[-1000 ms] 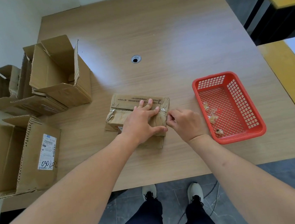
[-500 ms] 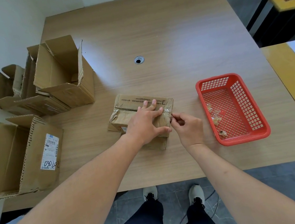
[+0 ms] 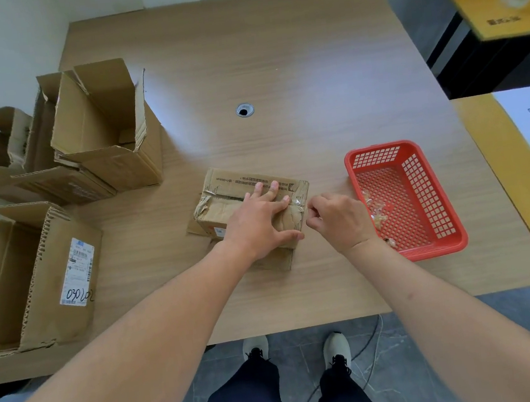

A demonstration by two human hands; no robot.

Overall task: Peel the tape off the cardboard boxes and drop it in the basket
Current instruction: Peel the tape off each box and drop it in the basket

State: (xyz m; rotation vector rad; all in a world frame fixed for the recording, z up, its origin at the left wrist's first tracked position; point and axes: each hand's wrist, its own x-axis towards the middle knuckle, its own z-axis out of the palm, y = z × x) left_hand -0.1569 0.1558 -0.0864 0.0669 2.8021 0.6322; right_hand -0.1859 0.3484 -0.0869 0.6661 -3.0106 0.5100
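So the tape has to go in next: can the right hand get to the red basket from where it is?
Probably yes. The right hand sits at the box's right end, beside the red basket, whose top is open, with only bare table between them.

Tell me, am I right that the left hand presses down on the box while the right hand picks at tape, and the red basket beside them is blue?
Not quite: the head view shows the basket is red. The left hand does press the box while the right hand picks at tape.
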